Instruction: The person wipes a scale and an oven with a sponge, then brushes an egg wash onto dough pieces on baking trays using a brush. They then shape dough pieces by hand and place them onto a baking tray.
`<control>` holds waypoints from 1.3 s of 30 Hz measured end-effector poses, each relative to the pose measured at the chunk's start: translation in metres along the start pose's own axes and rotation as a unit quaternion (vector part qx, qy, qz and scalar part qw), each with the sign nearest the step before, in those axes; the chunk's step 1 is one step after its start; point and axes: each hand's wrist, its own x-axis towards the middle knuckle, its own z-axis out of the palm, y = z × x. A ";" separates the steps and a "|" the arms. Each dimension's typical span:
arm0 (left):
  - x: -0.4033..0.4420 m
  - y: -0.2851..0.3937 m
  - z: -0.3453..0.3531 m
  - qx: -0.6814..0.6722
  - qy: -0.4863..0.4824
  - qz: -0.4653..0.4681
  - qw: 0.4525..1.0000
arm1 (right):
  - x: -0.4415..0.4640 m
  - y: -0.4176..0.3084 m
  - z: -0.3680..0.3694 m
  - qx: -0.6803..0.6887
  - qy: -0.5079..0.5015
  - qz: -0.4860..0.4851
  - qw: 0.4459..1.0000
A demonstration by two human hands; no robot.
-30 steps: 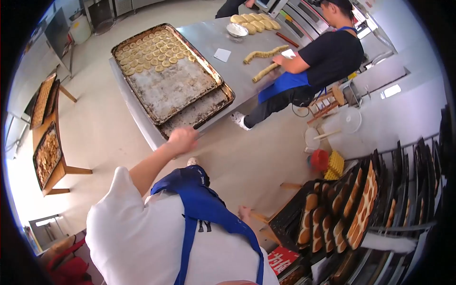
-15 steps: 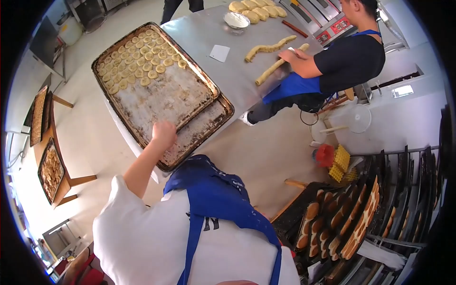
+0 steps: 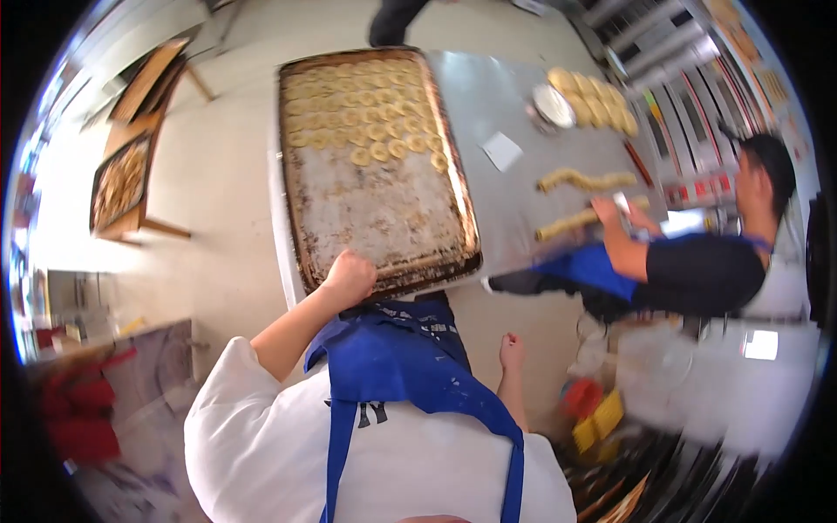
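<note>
My left hand [image 3: 351, 277] is closed on the near rim of a large, worn baking tray [image 3: 375, 205]. Small round dough pieces [image 3: 362, 100], each with a dimple in the middle, cover the far half of this tray in rows; its near half is bare, scorched metal. Beneath it, the dark edge of a second tray [image 3: 466, 268] shows at the near right corner. My right hand [image 3: 513, 351] hangs at my right side, away from the table, its fingers curled with nothing visible in them.
The metal table [image 3: 501, 205] holds a white card [image 3: 502, 151], a bowl of white powder [image 3: 554, 106], dough loaves [image 3: 593, 100] and twisted dough strips [image 3: 584, 180]. At its right a co-worker [image 3: 706, 261] handles a dough strip. A filled tray [image 3: 122, 183] rests on a wooden bench at left.
The upper tray has come nearer to me, now covering most of the lower one. My right hand has come into view, and the camera view has turned.
</note>
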 end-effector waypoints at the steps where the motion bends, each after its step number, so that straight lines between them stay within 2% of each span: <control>1: -0.001 0.001 -0.001 -0.023 -0.011 -0.030 0.999 | 0.028 -0.020 -0.002 0.011 -0.007 -0.053 0.998; 3: -0.010 -0.001 -0.019 -0.069 -0.019 -0.088 0.994 | 0.083 -0.080 0.000 0.015 0.002 -0.205 0.979; 4: -0.014 -0.001 -0.017 -0.083 0.023 -0.119 0.989 | 0.098 -0.119 -0.006 0.014 0.022 -0.297 0.954; 6: -0.021 0.004 -0.027 -0.082 0.001 -0.209 0.974 | 0.118 -0.198 -0.017 0.039 -0.025 -0.381 0.923; 9: -0.028 0.019 -0.017 -0.114 0.078 -0.322 0.937 | 0.137 -0.298 -0.022 0.083 -0.121 -0.447 0.883; 12: -0.032 0.038 -0.021 -0.148 0.121 -0.391 0.900 | 0.158 -0.353 0.001 0.081 -0.149 -0.544 0.822; 14: -0.038 0.052 -0.038 -0.172 0.096 -0.454 0.869 | 0.157 -0.384 0.010 0.081 -0.157 -0.584 0.792; 16: -0.045 0.066 -0.046 -0.194 0.065 -0.507 0.837 | 0.156 -0.404 0.020 0.065 -0.169 -0.606 0.775; 20: -0.071 0.100 -0.033 -0.186 0.193 -0.552 0.790 | 0.149 -0.421 0.041 0.080 -0.162 -0.633 0.753; 24: -0.098 0.135 -0.026 -0.147 0.213 -0.635 0.728 | 0.129 -0.438 0.054 0.079 -0.176 -0.698 0.690; 27: -0.109 0.150 -0.009 -0.185 0.112 -0.653 0.726 | 0.102 -0.447 0.037 0.076 -0.154 -0.739 0.651; 28: -0.112 0.147 -0.005 -0.186 0.104 -0.643 0.735 | 0.092 -0.449 0.029 0.074 -0.142 -0.751 0.640; 30: -0.111 0.137 -0.002 -0.194 0.088 -0.621 0.755 | 0.086 -0.444 0.021 0.078 -0.164 -0.725 0.664; 33: -0.101 0.110 -0.021 -0.147 0.211 -0.583 0.771 | 0.086 -0.438 0.006 0.067 -0.184 -0.697 0.690; 35: -0.088 0.094 -0.036 -0.141 0.248 -0.559 0.779 | 0.094 -0.427 -0.004 0.045 -0.193 -0.686 0.700; 39: -0.070 0.072 -0.058 -0.119 0.289 -0.495 0.811 | 0.124 -0.414 -0.017 -0.009 -0.151 -0.682 0.715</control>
